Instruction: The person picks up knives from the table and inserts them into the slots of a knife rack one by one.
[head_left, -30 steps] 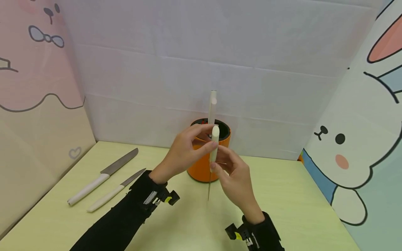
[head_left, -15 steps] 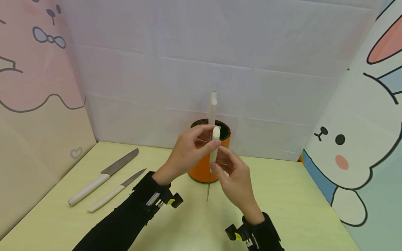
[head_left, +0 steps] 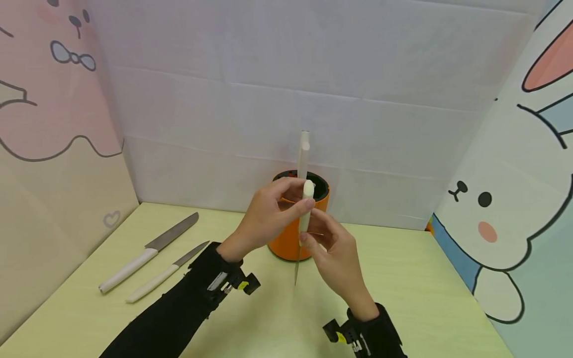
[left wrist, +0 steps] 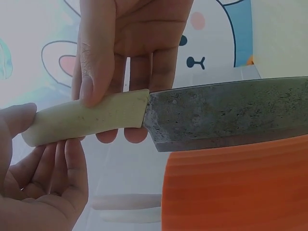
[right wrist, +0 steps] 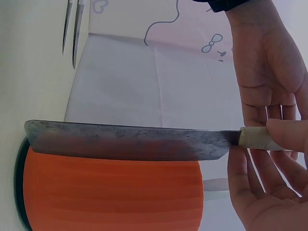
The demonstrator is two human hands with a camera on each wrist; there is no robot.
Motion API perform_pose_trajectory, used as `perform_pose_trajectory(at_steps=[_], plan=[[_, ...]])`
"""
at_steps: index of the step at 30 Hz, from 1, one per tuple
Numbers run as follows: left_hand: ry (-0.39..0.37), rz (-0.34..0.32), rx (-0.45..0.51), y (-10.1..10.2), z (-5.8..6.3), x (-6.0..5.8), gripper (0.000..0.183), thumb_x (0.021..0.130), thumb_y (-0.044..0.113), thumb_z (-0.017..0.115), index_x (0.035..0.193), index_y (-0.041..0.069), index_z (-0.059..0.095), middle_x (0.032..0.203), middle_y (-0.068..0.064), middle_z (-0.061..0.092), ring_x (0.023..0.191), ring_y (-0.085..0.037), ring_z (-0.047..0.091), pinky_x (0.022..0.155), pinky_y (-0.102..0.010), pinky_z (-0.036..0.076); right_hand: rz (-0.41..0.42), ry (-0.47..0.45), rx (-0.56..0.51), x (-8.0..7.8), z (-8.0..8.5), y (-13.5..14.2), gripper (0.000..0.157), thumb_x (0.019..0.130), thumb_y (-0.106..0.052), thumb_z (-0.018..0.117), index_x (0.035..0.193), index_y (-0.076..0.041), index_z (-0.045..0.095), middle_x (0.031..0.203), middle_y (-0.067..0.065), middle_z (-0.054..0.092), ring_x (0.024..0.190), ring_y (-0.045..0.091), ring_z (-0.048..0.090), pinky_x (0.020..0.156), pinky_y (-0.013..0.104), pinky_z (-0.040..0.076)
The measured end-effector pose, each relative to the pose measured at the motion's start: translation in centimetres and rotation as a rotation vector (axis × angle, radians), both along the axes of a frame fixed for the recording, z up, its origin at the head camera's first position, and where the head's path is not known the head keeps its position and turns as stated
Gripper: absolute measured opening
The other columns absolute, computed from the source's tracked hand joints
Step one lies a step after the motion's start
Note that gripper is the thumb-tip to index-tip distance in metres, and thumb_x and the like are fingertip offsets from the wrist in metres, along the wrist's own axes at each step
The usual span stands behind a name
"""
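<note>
Both hands hold one kitchen knife (left wrist: pixel 226 115), which has a cream handle and a broad, stained blade pointing down. My left hand (head_left: pixel 264 214) pinches the upper, butt end of the handle between thumb and fingers. Lower down, close to the blade, my right hand (head_left: pixel 336 256) pinches the same handle. Right behind the knife stands an orange round knife holder (head_left: pixel 285 241) with a black top. In the right wrist view the blade passes in front of the holder's ribbed wall; whether they touch I cannot tell. White handles (head_left: pixel 303 161) stick up out of the holder.
Two more knives lie on the pale yellow table (head_left: pixel 380 288) at the left: a larger one (head_left: pixel 129 270) and a smaller one (head_left: pixel 152 284), blades pointing away. A white sheet (head_left: pixel 215 114) rises behind the holder, with cartoon-printed panels on both sides.
The hands and the knife keep nearly the same place and hold. The left hand has shifted very slightly, and the whole view has drifted a little.
</note>
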State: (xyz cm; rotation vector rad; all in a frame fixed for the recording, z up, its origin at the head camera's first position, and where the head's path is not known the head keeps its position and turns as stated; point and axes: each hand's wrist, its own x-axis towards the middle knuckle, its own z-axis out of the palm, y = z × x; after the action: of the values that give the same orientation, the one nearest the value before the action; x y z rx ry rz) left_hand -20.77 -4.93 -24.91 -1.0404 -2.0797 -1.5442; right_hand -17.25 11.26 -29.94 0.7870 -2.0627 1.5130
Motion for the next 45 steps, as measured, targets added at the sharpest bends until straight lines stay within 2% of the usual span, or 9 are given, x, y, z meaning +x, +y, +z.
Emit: perform_pose_trajectory(at_steps=[7,12,15,24,27,31,36,45], plan=[[0.009,0.010,-0.019,-0.1,1.3,-0.1,0.024,0.092,0.012,0.065,0.115,0.006,0.061,0.096,-0.003,0.062,0.086,-0.015,0.059,0.079,-0.035,0.053,0.021,0.020,-0.010,-0.3,-0.2,0.2,0.045,0.085,0.007,0.066,0.128,-0.003,0.055,0.108,0.011,0.062,0.095,0.023,0.061,0.084,0.036,0.053],[0.037,0.020,-0.027,-0.4,3.0,-0.2,0.026,0.093,0.013,0.064,0.117,0.004,0.060,0.096,-0.004,0.064,0.086,-0.014,0.061,0.078,-0.031,0.054,0.015,0.016,0.001,0.1,0.3,0.5,0.046,0.085,0.009,0.066,0.128,0.002,0.053,0.110,0.016,0.061,0.098,0.028,0.061,0.084,0.038,0.053],[0.055,0.026,-0.022,-0.6,4.1,-0.4,0.027,0.093,0.012,0.064,0.118,0.003,0.060,0.095,-0.005,0.064,0.086,-0.015,0.061,0.079,-0.031,0.054,0.004,0.028,0.025,-0.1,0.1,0.9,0.046,0.085,0.007,0.067,0.129,0.003,0.052,0.111,0.017,0.061,0.100,0.030,0.060,0.084,0.040,0.053],[0.099,0.045,-0.021,-1.3,8.2,-0.8,0.027,0.094,0.013,0.062,0.119,0.002,0.059,0.098,-0.003,0.065,0.088,-0.013,0.060,0.080,-0.029,0.052,-0.030,0.054,0.116,-2.4,-2.9,3.2,0.056,0.085,-0.006,0.072,0.135,-0.021,0.051,0.118,0.000,0.058,0.105,0.017,0.058,0.084,0.030,0.053],[0.116,0.059,-0.039,-1.3,9.5,-1.0,0.027,0.095,0.015,0.061,0.119,0.003,0.059,0.100,-0.002,0.065,0.087,-0.012,0.060,0.080,-0.030,0.051,-0.050,0.051,0.152,-2.4,-2.9,3.6,0.057,0.085,-0.006,0.072,0.136,-0.018,0.050,0.120,0.001,0.057,0.105,0.016,0.058,0.084,0.033,0.053],[0.139,0.073,-0.061,-1.2,10.9,-1.4,0.026,0.095,0.015,0.060,0.119,0.004,0.059,0.101,-0.003,0.066,0.086,-0.011,0.060,0.081,-0.030,0.049,-0.074,0.043,0.181,-1.5,-1.9,3.5,0.056,0.083,-0.001,0.073,0.134,-0.008,0.051,0.120,0.008,0.058,0.104,0.020,0.058,0.082,0.039,0.054],[0.160,0.077,-0.062,-1.3,12.0,-2.0,0.027,0.096,0.014,0.059,0.120,0.002,0.058,0.102,-0.006,0.065,0.086,-0.011,0.060,0.082,-0.027,0.050,-0.097,0.025,0.215,-0.7,-1.2,3.2,0.055,0.080,0.003,0.074,0.131,-0.003,0.052,0.119,0.011,0.057,0.103,0.022,0.059,0.081,0.042,0.054],[0.121,0.069,-0.045,-1.4,13.2,-3.3,0.028,0.096,0.016,0.059,0.120,0.002,0.058,0.103,-0.005,0.064,0.088,-0.013,0.060,0.082,-0.028,0.052,-0.100,-0.026,0.245,-1.2,-2.0,3.5,0.059,0.080,0.000,0.075,0.133,-0.009,0.052,0.122,0.008,0.056,0.104,0.022,0.058,0.083,0.040,0.053]])
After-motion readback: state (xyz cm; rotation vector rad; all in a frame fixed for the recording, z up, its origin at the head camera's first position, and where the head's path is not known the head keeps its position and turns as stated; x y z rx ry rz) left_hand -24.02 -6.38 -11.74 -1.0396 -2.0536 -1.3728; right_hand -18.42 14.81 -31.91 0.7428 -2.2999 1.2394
